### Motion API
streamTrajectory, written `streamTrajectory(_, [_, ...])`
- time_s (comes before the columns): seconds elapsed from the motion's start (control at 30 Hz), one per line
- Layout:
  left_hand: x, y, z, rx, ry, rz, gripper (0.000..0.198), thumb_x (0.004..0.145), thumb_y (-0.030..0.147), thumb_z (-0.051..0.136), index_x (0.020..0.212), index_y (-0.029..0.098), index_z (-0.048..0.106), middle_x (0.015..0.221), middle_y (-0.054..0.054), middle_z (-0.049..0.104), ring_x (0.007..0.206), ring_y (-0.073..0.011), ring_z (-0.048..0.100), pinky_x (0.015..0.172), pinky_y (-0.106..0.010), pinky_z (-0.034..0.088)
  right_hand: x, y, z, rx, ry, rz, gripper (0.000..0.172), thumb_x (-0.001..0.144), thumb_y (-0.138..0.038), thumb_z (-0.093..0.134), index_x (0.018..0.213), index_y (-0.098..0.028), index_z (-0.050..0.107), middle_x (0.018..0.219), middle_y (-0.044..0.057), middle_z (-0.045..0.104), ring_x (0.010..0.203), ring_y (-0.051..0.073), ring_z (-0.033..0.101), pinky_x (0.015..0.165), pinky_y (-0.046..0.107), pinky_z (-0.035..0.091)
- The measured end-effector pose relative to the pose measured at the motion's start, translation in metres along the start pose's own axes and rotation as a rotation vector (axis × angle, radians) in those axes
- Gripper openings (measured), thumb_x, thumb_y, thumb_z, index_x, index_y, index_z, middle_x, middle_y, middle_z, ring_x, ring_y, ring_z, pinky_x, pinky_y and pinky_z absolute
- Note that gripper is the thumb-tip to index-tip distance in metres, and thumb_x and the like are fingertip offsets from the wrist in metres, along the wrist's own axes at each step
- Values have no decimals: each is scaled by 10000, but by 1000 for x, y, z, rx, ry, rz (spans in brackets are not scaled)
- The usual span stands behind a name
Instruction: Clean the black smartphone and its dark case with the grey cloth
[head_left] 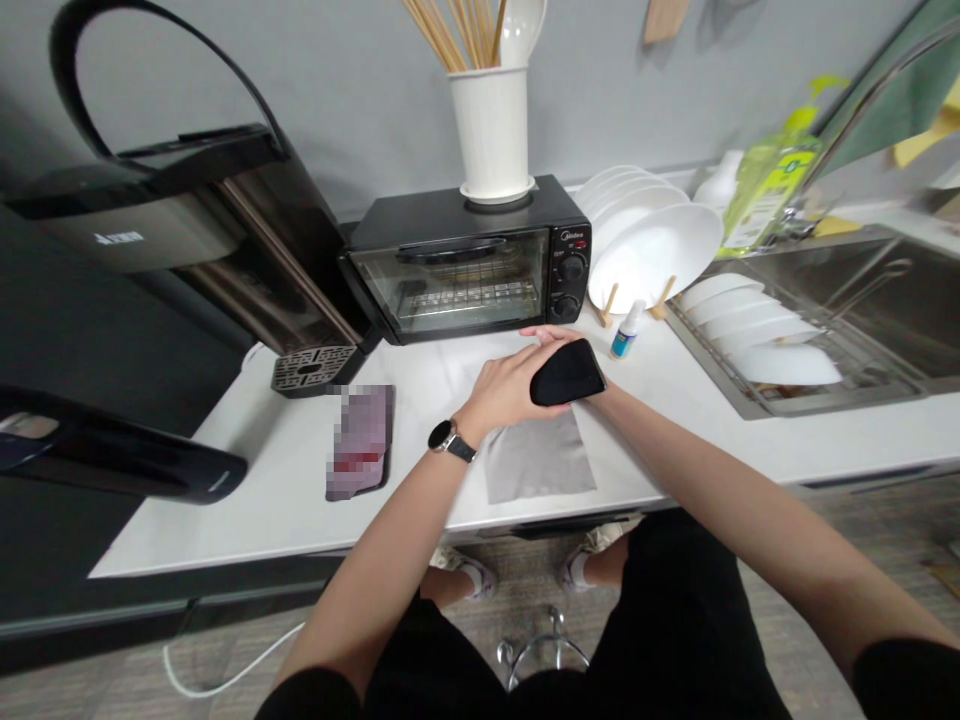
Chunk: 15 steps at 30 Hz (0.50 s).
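Note:
My left hand (501, 385), with a watch on its wrist, is above the white counter (675, 420) in front of the toaster oven. Its fingers curl round a black rounded object (568, 372), perhaps a small case or pouch. My right hand (609, 393) reaches in from the right and meets the same black object. That object hides its fingers. A grey cloth (537, 457) lies flat on the counter just below both hands.
A black toaster oven (465, 265) carries a white utensil holder (491, 130). White plates (652, 250) stand in a rack, with a small spray bottle (626, 330) in front. Sink (870, 300) at right, phone (360, 440) and coffee machine (225, 230) at left.

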<state>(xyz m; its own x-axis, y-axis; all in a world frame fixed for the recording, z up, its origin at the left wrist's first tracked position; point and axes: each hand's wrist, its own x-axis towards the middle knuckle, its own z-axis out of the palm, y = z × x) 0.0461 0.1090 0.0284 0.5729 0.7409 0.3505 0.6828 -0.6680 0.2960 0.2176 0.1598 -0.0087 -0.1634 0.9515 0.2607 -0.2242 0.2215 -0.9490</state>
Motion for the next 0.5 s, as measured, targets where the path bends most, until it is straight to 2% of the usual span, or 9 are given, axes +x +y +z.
streamTrajectory(0.07, [3,5,2,-10,24,-4,968,773,568,798,1594,332,345,1450,-41,633,1188,-311,693,968,-406,572,3,2,2,84,17,46,358,785,-586,808,906,-249,795,862,28,750,983,261,683,850,370,549])
streamTrajectory(0.17, [3,3,0,-5,55,-1,974,773,544,806,1598,329,336,1548,-34,553,1262,-304,653,1009,-386,556,6,0,1,182,-21,160,528,777,-735,732,887,-222,782,789,52,747,921,274,708,809,383,570])
streamTrajectory(0.27, [0,-6,-7,72,73,-40,963,792,552,789,1603,317,326,1469,-41,613,1218,-292,673,967,-362,560,5,-7,0,241,-70,240,667,770,-838,642,946,-209,777,818,62,768,959,293,726,817,396,584])
streamTrajectory(0.37, [-4,-15,-12,217,74,-92,955,791,597,778,1597,319,349,1310,-48,683,1099,-296,713,857,-354,561,4,-11,2,290,-76,247,598,776,-771,703,965,-208,775,849,47,779,966,273,730,828,372,573])
streamTrajectory(0.5, [-7,-19,-18,322,50,-87,940,803,597,766,1602,330,348,1287,-50,676,1041,-276,723,771,-332,529,3,-10,3,243,-14,200,452,723,-646,840,808,-211,753,746,15,749,766,208,699,704,319,527])
